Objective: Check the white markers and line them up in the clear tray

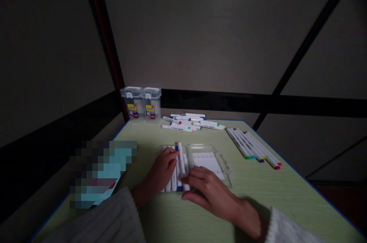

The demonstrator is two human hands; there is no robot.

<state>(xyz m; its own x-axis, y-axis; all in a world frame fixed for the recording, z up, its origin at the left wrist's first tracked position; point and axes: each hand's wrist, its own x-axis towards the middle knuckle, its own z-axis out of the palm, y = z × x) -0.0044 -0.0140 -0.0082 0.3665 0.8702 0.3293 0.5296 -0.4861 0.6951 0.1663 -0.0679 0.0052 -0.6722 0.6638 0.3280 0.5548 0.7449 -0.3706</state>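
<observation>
My left hand (164, 168) pinches a white marker (181, 160) with an orange end near its top, thumb and forefinger against its side. My right hand (207, 189) is at the marker's lower end; its fingertips touch the barrel, and the thumb is spread apart below. Under both hands lies an opened clear plastic case (228, 176). Several white markers (173, 181) stand side by side in its left half, one with blue ends; my left hand partly covers them. The right half holds a white printed sheet (208, 162).
Two clear lidded boxes (151, 109) stand at the table's back left corner. Loose markers (197, 123) are heaped at the back, and a row of several markers (254, 147) lies at right. A pixelated turquoise item (106, 176) is at left. Dark wall panels (218, 36) surround the green table (243, 189).
</observation>
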